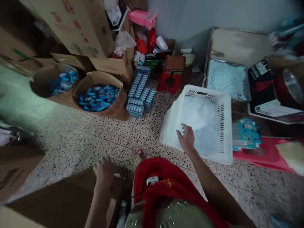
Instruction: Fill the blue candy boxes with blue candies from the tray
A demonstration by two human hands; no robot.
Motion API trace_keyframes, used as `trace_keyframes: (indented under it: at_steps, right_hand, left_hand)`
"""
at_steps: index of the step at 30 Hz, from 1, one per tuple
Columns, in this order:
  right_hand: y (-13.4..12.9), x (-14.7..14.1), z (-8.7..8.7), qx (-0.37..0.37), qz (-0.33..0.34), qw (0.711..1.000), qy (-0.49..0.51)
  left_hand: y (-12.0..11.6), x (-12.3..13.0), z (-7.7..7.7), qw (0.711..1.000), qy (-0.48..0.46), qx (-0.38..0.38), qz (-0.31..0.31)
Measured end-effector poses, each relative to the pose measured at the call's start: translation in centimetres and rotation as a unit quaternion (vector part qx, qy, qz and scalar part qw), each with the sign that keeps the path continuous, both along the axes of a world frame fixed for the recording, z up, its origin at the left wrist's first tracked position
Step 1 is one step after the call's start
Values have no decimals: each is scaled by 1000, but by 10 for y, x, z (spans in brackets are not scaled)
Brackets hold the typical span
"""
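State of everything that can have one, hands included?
left hand: open, blurred, nothing visible in it
right hand: open, fingers slightly curled, at the basket's near-left side
white plastic basket: upright, open-topped, clear plastic inside
near round cardboard carton: open, blue packets inside
far round cardboard carton: open, partly filled with blue packets
small blue packs: stacked in rows on floor
metal tray: uncovered, pale pieces inside

Right hand [187, 138] hovers over white basket [226, 126].
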State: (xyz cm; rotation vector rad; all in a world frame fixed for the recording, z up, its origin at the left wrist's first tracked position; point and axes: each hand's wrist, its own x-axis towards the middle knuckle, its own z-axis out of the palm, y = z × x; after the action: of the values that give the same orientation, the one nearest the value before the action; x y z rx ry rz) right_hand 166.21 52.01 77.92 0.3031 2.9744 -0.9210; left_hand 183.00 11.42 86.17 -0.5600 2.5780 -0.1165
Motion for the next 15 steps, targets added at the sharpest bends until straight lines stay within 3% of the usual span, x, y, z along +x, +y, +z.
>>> trace_keyframes:
  at_steps: [2, 4, 7, 10, 11, 12, 15]
  right_hand:
    - [-15, -22, 7, 81, -26, 991, -99]
    - [-25, -38, 11, 115, -42, 972, -200]
    - [-33, -53, 12, 132, -35, 949, -284]
    - [-34, -64, 16, 155, 5, 929, -337]
    - [-34, -70, 18, 158, 20, 922, -354]
    - [-33, -77, 21, 156, 39, 915, -369]
    - [-23, -112, 35, 126, 103, 891, -423]
  left_hand:
    - [-19, -86, 3, 994, -10, 35, -103]
    - [-12, -170, 3, 975, -10, 89, -201]
    - [33, -278, -5, 929, -10, 191, -317]
    - [79, -373, -22, 838, -58, 341, -421]
    - [88, -404, -29, 812, -84, 385, -430]
    - [90, -434, -36, 805, -97, 417, -410]
    - [59, -513, -49, 861, -28, 450, -234]
